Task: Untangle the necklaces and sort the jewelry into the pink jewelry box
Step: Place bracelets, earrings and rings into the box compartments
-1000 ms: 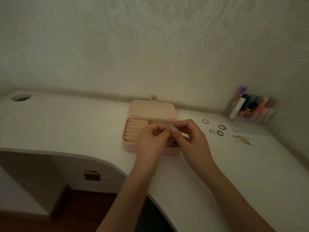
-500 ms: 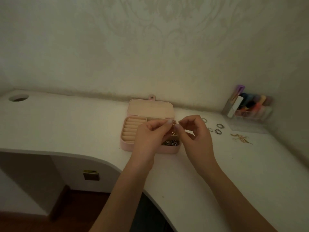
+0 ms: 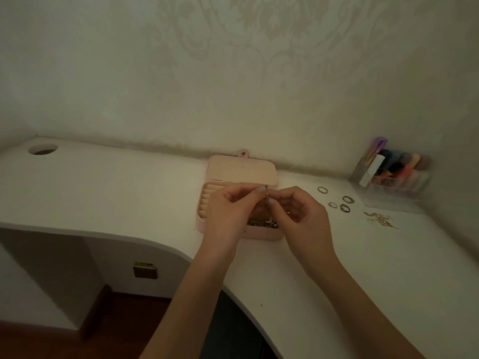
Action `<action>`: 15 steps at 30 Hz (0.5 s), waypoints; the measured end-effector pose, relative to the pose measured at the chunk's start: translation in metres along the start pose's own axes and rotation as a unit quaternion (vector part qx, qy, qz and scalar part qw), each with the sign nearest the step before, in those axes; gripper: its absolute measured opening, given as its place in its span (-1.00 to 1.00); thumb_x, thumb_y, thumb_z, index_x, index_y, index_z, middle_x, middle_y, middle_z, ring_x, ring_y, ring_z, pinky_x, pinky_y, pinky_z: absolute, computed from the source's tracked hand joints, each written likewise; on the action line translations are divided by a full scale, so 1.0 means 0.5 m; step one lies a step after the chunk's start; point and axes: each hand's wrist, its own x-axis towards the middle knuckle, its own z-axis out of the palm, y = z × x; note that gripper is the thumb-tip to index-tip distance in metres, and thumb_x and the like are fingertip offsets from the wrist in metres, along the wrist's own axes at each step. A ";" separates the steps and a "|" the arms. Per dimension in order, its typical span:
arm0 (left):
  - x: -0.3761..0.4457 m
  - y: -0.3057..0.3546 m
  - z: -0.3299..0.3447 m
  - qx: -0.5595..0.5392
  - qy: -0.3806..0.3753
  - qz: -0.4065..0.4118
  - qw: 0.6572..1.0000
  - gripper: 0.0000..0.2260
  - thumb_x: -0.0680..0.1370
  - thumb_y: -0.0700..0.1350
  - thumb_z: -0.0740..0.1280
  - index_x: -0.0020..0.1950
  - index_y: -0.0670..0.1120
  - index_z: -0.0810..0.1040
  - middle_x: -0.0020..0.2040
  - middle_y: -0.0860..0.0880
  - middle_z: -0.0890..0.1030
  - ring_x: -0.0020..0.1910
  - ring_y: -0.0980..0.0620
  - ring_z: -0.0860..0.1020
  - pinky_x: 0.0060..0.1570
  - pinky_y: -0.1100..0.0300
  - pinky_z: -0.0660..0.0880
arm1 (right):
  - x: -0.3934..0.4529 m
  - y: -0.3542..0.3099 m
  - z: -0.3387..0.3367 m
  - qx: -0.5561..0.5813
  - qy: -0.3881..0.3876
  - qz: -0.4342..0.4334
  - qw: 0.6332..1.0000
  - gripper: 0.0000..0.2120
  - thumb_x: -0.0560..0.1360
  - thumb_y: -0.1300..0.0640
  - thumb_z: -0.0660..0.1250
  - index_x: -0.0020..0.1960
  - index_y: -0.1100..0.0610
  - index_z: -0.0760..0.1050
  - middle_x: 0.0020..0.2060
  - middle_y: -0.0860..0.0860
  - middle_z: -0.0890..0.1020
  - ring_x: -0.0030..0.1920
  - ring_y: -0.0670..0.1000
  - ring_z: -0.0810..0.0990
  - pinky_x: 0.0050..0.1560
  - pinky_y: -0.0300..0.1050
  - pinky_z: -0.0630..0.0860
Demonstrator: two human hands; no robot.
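The pink jewelry box (image 3: 242,169) lies open on the white desk, its lid folded back toward the wall. Ring rolls fill its left side, and dark jewelry (image 3: 263,223) lies in its front compartment. Both hands hover just above the box. My left hand (image 3: 228,211) and my right hand (image 3: 298,216) each pinch a small gold clasp piece (image 3: 267,194) of a thin chain between fingertips. Several rings (image 3: 337,200) lie on the desk to the right. A tangled gold necklace (image 3: 379,219) lies further right.
A clear organizer (image 3: 396,174) with coloured items stands against the wall at the right corner. A cable hole (image 3: 42,149) sits at the desk's far left. The desk edge curves inward in front of me, with a dark floor below.
Both hands stayed together above the box, with the fingertips shifting on the small gold piece. The view shifted slightly.
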 end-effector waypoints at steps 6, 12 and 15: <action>0.007 0.010 -0.022 0.022 -0.041 0.028 0.999 -0.83 0.46 -0.29 0.41 0.03 -0.14 0.65 -0.19 -0.06 0.71 -0.17 0.02 0.66 -0.07 0.22 0.59 | 0.008 -0.005 0.007 -0.037 0.031 -0.015 0.999 -0.87 0.47 0.28 0.39 -0.07 0.09 0.62 -0.22 -0.08 0.69 -0.16 -0.08 0.66 -0.10 -0.22 0.57; 0.051 0.043 -0.067 0.151 -0.075 0.058 0.984 -0.85 0.45 -0.29 0.43 -0.07 -0.08 0.67 -0.30 -0.01 0.68 -0.30 0.14 0.62 -0.17 0.33 0.55 | 0.029 -0.010 0.019 -0.137 0.022 -0.063 0.988 -0.82 0.46 0.25 0.40 -0.03 0.00 0.63 -0.19 -0.19 0.66 -0.16 -0.20 0.62 -0.11 -0.41 0.48; 0.092 0.063 -0.097 0.230 -0.090 0.097 0.964 -0.87 0.44 -0.29 0.44 -0.15 -0.06 0.67 -0.30 -0.02 0.67 -0.30 0.13 0.62 -0.13 0.29 0.56 | 0.050 -0.009 0.044 -0.144 -0.013 -0.040 0.989 -0.77 0.46 0.29 0.39 0.03 0.02 0.61 -0.17 -0.13 0.66 -0.16 -0.20 0.60 -0.10 -0.43 0.47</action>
